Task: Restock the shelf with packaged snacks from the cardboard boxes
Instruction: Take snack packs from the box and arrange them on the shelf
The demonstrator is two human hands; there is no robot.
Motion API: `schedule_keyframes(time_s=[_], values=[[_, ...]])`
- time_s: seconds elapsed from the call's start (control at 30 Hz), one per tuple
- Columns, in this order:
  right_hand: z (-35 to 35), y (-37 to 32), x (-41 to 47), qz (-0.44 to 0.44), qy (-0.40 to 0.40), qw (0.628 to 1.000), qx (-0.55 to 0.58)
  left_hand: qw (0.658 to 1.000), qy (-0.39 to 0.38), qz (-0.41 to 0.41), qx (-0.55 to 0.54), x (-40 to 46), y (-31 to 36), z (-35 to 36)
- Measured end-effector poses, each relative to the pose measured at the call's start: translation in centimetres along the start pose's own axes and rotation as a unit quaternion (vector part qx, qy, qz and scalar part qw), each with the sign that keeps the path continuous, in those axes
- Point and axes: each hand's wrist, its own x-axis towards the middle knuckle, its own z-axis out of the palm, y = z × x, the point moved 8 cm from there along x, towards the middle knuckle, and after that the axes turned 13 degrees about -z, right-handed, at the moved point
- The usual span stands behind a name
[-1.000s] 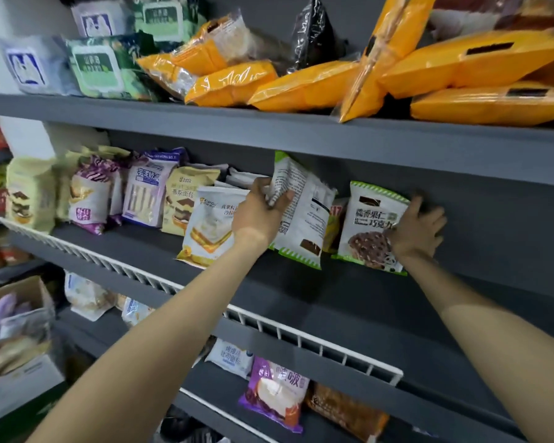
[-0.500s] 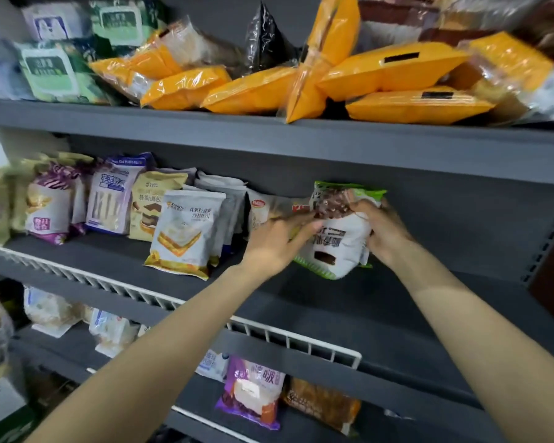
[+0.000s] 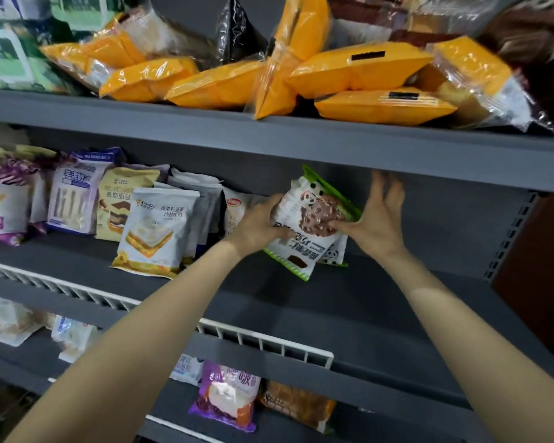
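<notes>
A white snack packet with green edges and a chocolate picture [image 3: 314, 215] stands upside down on the grey middle shelf [image 3: 349, 302], with a second such packet behind it. My left hand [image 3: 256, 223] grips its left edge. My right hand [image 3: 373, 222] presses its thumb on the packet's right side, the fingers spread straight upward toward the shelf above. To the left stands a row of packets, the nearest a white sandwich packet [image 3: 155, 230].
Orange packets [image 3: 359, 73] are piled on the top shelf. A white wire rail [image 3: 263, 340] runs along the middle shelf's front. A purple packet [image 3: 226, 396] and a brown packet [image 3: 296, 406] lie on the lower shelf. The shelf's upright [image 3: 509, 235] stands at right.
Both hands brought the two green-edged packets together and turned the front one upside down. My right hand's fingers have opened upward. The view has shifted right.
</notes>
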Motion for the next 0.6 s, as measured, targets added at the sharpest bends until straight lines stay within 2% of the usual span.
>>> schedule_keyframes(time_s=[0.07,0.1,0.13,0.2,0.23,0.27,0.3,0.33,0.4,0.43,0.5,0.53,0.6], values=[[0.6,-1.5,0.3,-0.042,-0.103,0.993,0.049,0.998,-0.032,0.026,0.042,0.2,1.4,-0.8],[1.1,-1.7,0.4,-0.040,-0.130,0.985,0.108,0.996,-0.016,0.043,0.070,0.6,2.3,-1.3],[1.2,-1.9,0.4,-0.028,-0.121,0.981,0.151,0.992,0.044,0.049,0.107,1.1,2.7,-2.2],[1.0,-0.8,0.6,0.036,-0.007,0.976,0.213,0.967,0.212,-0.012,0.140,1.2,2.5,-4.6],[1.3,0.3,0.3,0.096,0.060,0.955,0.274,0.958,0.258,-0.069,0.107,0.6,1.8,-5.2],[1.9,1.0,-0.5,0.159,0.118,0.913,0.356,0.959,0.251,-0.124,0.044,0.4,0.5,-4.7],[2.9,1.4,-1.2,0.205,0.161,0.860,0.438,0.966,0.195,-0.162,-0.041,0.3,-0.6,-3.3],[3.9,1.4,-1.7,0.234,0.181,0.818,0.493,0.967,0.104,-0.185,-0.142,0.3,-1.3,-1.2],[5.6,0.9,-2.2,0.256,0.146,0.779,0.554,0.929,-0.083,-0.210,-0.294,-0.5,-1.0,3.3],[6.2,0.4,-2.5,0.254,0.110,0.771,0.574,0.912,-0.119,-0.198,-0.338,-0.2,-0.8,4.2],[6.7,0.4,-2.9,0.265,0.078,0.767,0.579,0.890,-0.110,-0.168,-0.409,0.9,-0.7,4.2],[6.3,1.4,-3.1,0.270,0.093,0.793,0.539,0.891,-0.092,-0.161,-0.413,1.3,-0.8,3.7],[4.1,3.2,-2.9,0.250,0.113,0.896,0.349,0.915,-0.079,-0.150,-0.367,2.1,-0.9,3.2]])
